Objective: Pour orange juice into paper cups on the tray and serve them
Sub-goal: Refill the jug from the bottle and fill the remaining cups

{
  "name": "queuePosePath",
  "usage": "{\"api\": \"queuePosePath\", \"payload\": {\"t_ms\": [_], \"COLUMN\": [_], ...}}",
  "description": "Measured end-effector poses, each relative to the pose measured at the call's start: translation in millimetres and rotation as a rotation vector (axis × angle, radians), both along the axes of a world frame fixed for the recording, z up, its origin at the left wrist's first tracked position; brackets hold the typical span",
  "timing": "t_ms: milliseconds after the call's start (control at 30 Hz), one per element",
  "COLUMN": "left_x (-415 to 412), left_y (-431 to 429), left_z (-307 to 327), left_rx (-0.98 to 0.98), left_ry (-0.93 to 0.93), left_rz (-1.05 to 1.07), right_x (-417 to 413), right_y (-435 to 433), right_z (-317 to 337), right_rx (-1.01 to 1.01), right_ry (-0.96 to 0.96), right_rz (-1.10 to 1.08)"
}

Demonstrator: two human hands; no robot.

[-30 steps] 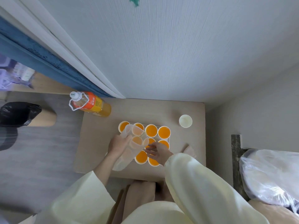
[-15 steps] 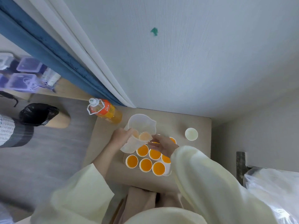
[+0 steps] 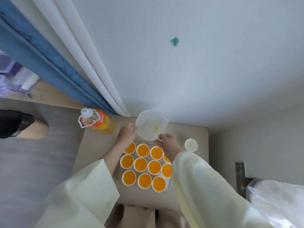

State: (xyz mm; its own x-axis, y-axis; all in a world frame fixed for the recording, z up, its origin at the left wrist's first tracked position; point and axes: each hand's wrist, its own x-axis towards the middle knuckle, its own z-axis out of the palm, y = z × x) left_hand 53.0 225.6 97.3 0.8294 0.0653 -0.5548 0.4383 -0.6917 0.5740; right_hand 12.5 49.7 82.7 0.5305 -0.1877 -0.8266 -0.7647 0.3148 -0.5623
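Observation:
A translucent plastic jug (image 3: 150,125), nearly drained with a trace of juice at its bottom, stands upright at the table's far edge. My left hand (image 3: 127,134) grips its left side. My right hand (image 3: 167,143) touches its front rim with loosely curled fingers. Just in front, a white tray (image 3: 167,188) carries several paper cups (image 3: 142,150) filled with orange juice; my right sleeve hides part of one. The orange juice bottle (image 3: 96,120), capped and about half full, stands at the table's far left corner.
One paper cup without juice (image 3: 191,145) stands alone on the beige table (image 3: 92,148), right of the tray. A wall and curtain rise right behind the table. A black bag (image 3: 13,122) lies left on the floor, a plastic-wrapped bundle (image 3: 276,203) at right.
The jug was tilted over the cups a second ago; it has been raised, turned upright and moved to the far edge of the table. My right hand followed it from the cups to its rim.

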Motion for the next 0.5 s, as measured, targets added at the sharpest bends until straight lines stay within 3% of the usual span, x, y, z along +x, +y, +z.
{"api": "queuePosePath", "payload": {"t_ms": [133,500], "left_x": [19,40], "left_y": [3,-1], "left_z": [-24,-67], "left_rx": [-0.055,-0.145], "left_ry": [0.05,0.136], "left_rz": [-0.05,-0.03], "right_x": [13,30], "right_y": [7,12], "right_z": [-19,-52], "right_rx": [-0.037,-0.141], "right_ry": [0.046,0.105], "right_rz": [-0.113,-0.097]}}
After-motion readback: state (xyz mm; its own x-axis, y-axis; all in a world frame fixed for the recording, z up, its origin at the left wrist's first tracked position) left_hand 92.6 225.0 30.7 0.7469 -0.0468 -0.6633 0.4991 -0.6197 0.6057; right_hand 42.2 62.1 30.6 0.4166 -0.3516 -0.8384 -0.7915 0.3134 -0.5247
